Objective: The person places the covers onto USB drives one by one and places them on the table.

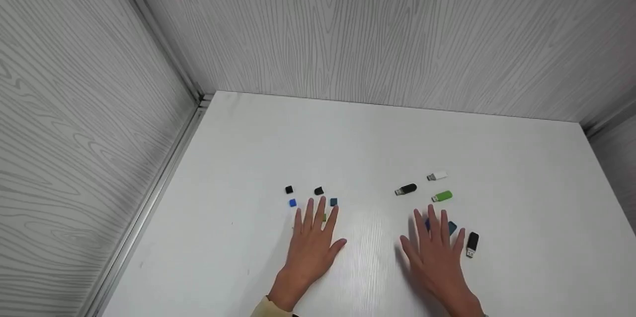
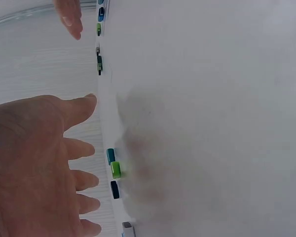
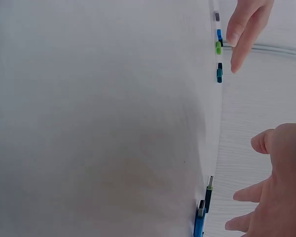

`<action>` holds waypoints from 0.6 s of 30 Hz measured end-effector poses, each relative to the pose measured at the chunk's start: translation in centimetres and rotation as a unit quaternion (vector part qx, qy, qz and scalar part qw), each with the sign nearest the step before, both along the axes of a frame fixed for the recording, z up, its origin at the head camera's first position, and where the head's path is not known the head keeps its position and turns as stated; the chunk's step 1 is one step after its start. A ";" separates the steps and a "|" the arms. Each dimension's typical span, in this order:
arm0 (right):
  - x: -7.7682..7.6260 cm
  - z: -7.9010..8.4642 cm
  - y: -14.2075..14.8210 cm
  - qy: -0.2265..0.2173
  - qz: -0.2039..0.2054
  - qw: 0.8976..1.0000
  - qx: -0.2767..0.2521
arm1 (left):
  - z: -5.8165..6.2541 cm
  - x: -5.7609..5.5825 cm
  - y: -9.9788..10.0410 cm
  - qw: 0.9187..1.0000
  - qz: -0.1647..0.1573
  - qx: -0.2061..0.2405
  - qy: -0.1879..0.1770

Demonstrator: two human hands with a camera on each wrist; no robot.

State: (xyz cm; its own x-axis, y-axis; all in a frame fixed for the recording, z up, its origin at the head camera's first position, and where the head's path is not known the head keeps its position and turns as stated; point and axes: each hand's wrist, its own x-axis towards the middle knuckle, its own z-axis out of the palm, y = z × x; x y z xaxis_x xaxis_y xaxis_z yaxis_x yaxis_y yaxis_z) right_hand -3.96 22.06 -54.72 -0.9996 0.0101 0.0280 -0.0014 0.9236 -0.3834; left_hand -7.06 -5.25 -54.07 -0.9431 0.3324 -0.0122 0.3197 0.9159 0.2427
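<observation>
The hands seem to pause between steps. The left hand (image 1: 311,247) hovers with fingers spread apart beside the small caps (image 1: 334,202); the right hand (image 1: 437,253), fingers also apart, hovers beside the USB sticks (image 1: 441,196), all on the white surface (image 1: 367,148). Nothing is held. Picking one would call for a fine pinch.

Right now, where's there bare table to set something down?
Bare table lies between the teal cap and the rounded black USB stick, and behind both toward the back wall. It's crowded just ahead of the left hand and right hand.
</observation>
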 end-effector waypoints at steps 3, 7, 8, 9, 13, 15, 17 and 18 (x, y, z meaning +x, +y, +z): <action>-0.1 0.2 0.2 -0.004 -0.002 1.000 -0.003 | 0.3 -0.3 0.2 1.000 -0.001 0.000 -0.001; -0.2 0.4 0.5 -0.003 -0.004 1.000 -0.012 | 0.7 -0.5 0.3 1.000 -0.003 0.008 -0.007; -0.3 0.5 0.6 -0.001 -0.004 1.000 -0.015 | 0.8 -0.6 0.3 1.000 -0.004 0.012 -0.007; -0.3 0.6 0.6 0.001 -0.005 1.000 -0.019 | 0.8 -0.7 0.4 1.000 -0.004 0.015 -0.008; -0.4 0.7 1.0 0.002 -0.006 1.000 -0.026 | 1.0 -1.2 0.5 0.999 -0.004 0.033 -0.004; -0.4 0.8 1.2 -0.001 -0.008 0.999 -0.034 | 1.0 -1.5 0.6 0.999 -0.006 0.043 0.002; -0.3 0.9 1.5 -0.004 -0.010 0.999 -0.039 | 0.9 -1.8 0.7 0.999 -0.008 0.050 0.007; -0.2 0.9 1.6 -0.005 -0.011 0.999 -0.041 | 0.9 -1.9 0.7 0.999 -0.009 0.053 0.008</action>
